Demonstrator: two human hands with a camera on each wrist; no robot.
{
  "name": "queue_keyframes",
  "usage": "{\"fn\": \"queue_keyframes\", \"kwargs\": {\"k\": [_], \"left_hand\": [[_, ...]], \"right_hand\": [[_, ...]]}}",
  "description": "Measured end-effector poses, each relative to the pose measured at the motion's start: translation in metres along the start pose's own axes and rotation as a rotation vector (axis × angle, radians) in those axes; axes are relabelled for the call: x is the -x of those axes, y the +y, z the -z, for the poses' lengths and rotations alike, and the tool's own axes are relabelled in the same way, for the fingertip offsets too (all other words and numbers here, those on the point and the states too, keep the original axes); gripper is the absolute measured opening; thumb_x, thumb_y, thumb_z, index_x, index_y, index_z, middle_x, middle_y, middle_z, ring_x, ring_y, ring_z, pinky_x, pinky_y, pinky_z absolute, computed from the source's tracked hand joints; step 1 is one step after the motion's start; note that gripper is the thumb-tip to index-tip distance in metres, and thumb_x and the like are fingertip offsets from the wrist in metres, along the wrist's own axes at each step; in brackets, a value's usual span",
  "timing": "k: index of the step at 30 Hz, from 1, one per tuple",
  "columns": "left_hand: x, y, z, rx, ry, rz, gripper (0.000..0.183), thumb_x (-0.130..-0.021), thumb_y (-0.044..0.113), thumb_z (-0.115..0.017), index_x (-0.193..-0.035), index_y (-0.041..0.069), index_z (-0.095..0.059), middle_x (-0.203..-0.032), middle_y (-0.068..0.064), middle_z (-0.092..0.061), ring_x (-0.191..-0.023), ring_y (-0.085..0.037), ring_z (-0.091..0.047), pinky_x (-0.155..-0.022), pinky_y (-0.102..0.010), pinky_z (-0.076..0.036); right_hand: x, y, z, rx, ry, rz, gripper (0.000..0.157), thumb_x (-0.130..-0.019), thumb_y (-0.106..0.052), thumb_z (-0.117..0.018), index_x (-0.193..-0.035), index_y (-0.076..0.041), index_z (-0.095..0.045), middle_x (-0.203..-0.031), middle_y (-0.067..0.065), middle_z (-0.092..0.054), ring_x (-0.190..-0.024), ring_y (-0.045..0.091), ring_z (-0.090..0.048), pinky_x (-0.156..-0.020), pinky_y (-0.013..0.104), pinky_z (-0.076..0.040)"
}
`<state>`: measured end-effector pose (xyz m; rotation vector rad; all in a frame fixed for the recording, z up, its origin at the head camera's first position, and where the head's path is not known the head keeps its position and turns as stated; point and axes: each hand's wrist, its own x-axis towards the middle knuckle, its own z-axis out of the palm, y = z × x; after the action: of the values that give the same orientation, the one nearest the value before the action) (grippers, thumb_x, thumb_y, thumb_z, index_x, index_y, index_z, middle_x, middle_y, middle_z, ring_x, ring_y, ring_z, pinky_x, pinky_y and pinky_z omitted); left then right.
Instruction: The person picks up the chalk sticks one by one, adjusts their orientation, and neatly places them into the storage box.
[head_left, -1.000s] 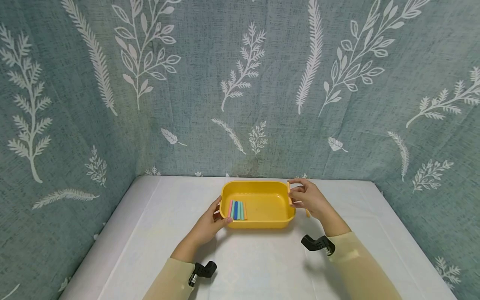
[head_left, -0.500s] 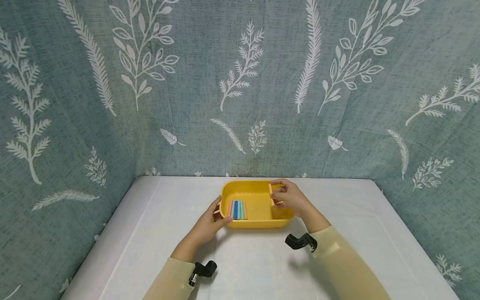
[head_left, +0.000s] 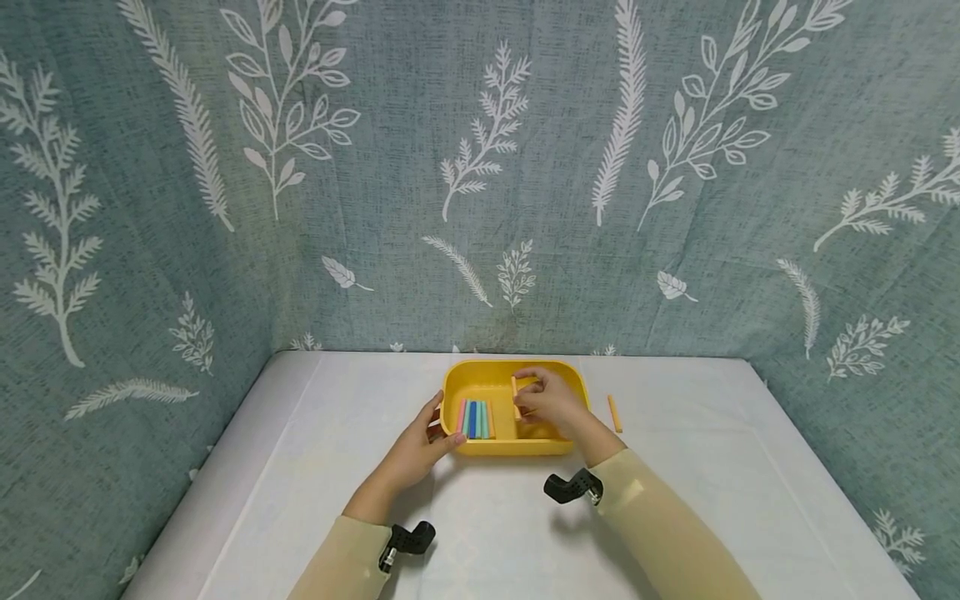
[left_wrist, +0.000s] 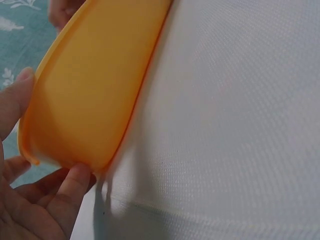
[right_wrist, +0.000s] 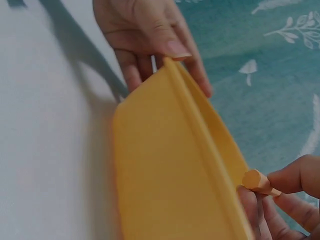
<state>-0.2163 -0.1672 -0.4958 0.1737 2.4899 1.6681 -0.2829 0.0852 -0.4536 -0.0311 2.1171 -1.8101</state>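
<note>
A yellow plastic basin stands on the white-covered table. My left hand grips its left end, thumb over the rim and fingers around the outside, as the left wrist view also shows on the basin wall. Over the inside of the basin, my right hand pinches an orange chalk stick; the right wrist view shows the round end of this chalk between thumb and fingers. A row of chalk sticks in pink, green, blue and orange lies side by side at the basin's left end.
Another orange chalk stick lies on the table to the right of the basin. Behind the table hangs a teal cloth with white leaf patterns.
My right hand has moved left with the orange chalk stick, from the basin's right rim to above its inside. The left hand and basin have stayed in place.
</note>
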Motion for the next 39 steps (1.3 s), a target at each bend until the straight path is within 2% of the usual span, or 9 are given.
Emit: {"fn": "queue_keyframes", "kwargs": {"k": [7,13,18,23,39], "left_hand": [[-0.002,-0.002,-0.002,0.014,0.001,0.025,0.090,-0.094,0.031,-0.073,-0.162,0.015,-0.016,-0.156,-0.020,-0.037,-0.134,-0.037,-0.049,-0.105,-0.047,-0.047],[-0.002,-0.002,-0.002,0.020,-0.004,0.017,0.090,-0.094,0.030,-0.072,-0.162,0.015,-0.015,-0.156,-0.020,-0.036,-0.134,-0.038,-0.048,-0.106,-0.048,-0.046],[-0.001,0.000,-0.001,0.034,-0.006,0.019,0.090,-0.094,0.029,-0.072,-0.162,0.015,-0.015,-0.156,-0.020,-0.036,-0.135,-0.038,-0.048,-0.105,-0.047,-0.047],[-0.002,0.000,-0.001,0.030,-0.003,0.027,0.091,-0.094,0.029,-0.073,-0.162,0.015,-0.015,-0.156,-0.020,-0.036,-0.134,-0.037,-0.048,-0.105,-0.047,-0.047],[-0.002,-0.001,-0.002,0.010,0.003,0.025,0.091,-0.093,0.031,-0.073,-0.162,0.016,-0.016,-0.156,-0.020,-0.037,-0.134,-0.037,-0.049,-0.106,-0.047,-0.046]], "right_hand": [[-0.010,0.006,-0.011,0.015,-0.037,-0.041,0.043,-0.094,0.003,-0.065,-0.134,-0.004,-0.052,-0.102,0.018,-0.065,-0.075,0.023,-0.062,-0.070,0.037,-0.062],[-0.018,0.013,-0.018,0.062,-0.058,-0.087,0.043,-0.092,0.002,-0.067,-0.132,-0.004,-0.054,-0.094,0.016,-0.064,-0.069,0.021,-0.061,-0.068,0.035,-0.062],[-0.023,0.018,-0.021,0.114,-0.030,-0.130,0.043,-0.089,0.001,-0.071,-0.129,-0.006,-0.057,-0.090,0.013,-0.062,-0.065,0.019,-0.061,-0.061,0.029,-0.060],[-0.026,0.019,-0.023,0.147,-0.006,-0.168,0.043,-0.088,0.000,-0.073,-0.128,-0.008,-0.058,-0.090,0.014,-0.062,-0.066,0.019,-0.061,-0.060,0.027,-0.059],[-0.022,0.018,-0.029,0.223,0.026,-0.173,0.040,-0.089,0.000,-0.072,-0.125,-0.006,-0.057,-0.088,0.014,-0.062,-0.061,0.019,-0.062,-0.059,0.026,-0.059]]}}
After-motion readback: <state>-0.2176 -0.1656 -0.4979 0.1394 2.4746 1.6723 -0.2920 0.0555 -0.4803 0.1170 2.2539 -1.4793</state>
